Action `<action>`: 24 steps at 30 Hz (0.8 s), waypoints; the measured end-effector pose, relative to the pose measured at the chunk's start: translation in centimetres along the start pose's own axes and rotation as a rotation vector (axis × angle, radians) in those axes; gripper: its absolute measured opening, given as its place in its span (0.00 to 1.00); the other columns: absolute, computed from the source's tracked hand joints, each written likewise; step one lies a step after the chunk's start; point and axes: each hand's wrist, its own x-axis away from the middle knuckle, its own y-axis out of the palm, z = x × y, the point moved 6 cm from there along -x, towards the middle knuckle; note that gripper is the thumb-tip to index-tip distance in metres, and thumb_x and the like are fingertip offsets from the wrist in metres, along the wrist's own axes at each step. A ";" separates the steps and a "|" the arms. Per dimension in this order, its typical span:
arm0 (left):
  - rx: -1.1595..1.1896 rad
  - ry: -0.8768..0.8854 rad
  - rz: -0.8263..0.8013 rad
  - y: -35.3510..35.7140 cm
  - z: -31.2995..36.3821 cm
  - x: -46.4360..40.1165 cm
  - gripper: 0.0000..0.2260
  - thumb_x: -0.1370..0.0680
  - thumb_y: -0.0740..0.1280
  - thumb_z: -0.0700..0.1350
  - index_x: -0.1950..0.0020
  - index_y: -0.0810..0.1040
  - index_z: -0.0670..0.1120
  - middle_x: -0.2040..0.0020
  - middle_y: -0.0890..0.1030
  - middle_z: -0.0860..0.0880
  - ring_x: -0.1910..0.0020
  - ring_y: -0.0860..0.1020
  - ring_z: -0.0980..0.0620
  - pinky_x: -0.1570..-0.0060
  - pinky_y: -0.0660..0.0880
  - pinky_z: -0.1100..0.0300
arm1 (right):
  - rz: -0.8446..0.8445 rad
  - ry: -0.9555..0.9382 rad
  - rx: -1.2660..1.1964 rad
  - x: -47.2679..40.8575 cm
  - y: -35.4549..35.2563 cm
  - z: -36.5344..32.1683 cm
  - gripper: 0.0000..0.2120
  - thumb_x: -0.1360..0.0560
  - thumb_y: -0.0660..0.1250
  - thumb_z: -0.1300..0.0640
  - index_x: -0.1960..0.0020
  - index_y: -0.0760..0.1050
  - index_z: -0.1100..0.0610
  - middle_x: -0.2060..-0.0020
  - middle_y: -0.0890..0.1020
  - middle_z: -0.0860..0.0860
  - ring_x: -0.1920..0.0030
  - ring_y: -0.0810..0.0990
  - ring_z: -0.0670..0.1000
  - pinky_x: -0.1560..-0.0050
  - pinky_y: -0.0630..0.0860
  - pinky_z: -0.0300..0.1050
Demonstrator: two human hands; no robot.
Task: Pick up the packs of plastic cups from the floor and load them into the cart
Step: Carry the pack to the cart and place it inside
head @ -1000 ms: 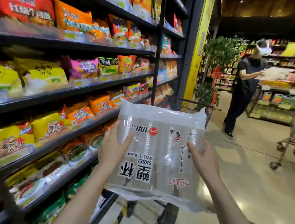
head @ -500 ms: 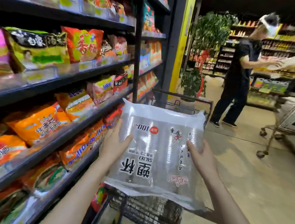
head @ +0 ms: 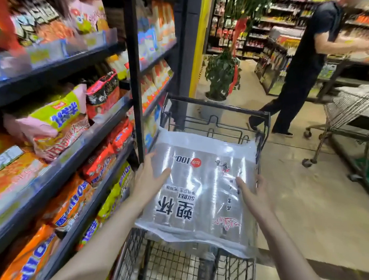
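**Clear plastic pack held flat over the cart**

Clear plastic wraps the pack of cups [head: 200,189], which is held flat just above the wire cart [head: 214,111], its long axis running away from the person along the basket. The left hand [head: 149,180] is pressed on the pack's left edge and the right hand [head: 254,195] on its right edge, each grip closed on the pack with fingers spread. A straight drop into the basket appears to be what remains. Beside the cart's left wall stands the shelf post [head: 134,74], which may catch that edge. Well beyond the cart, another person [head: 305,66] and a second trolley [head: 349,113] are seen.
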 end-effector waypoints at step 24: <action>-0.339 -0.211 -0.290 19.7 -15.7 -16.5 0.26 0.24 0.62 0.55 0.30 0.65 0.44 0.39 0.74 0.40 0.42 0.73 0.40 0.48 0.71 0.53 | -0.194 0.333 0.087 -16.3 14.5 14.1 0.33 0.24 0.61 0.43 0.24 0.56 0.55 0.28 0.65 0.54 0.28 0.65 0.57 0.29 0.61 0.50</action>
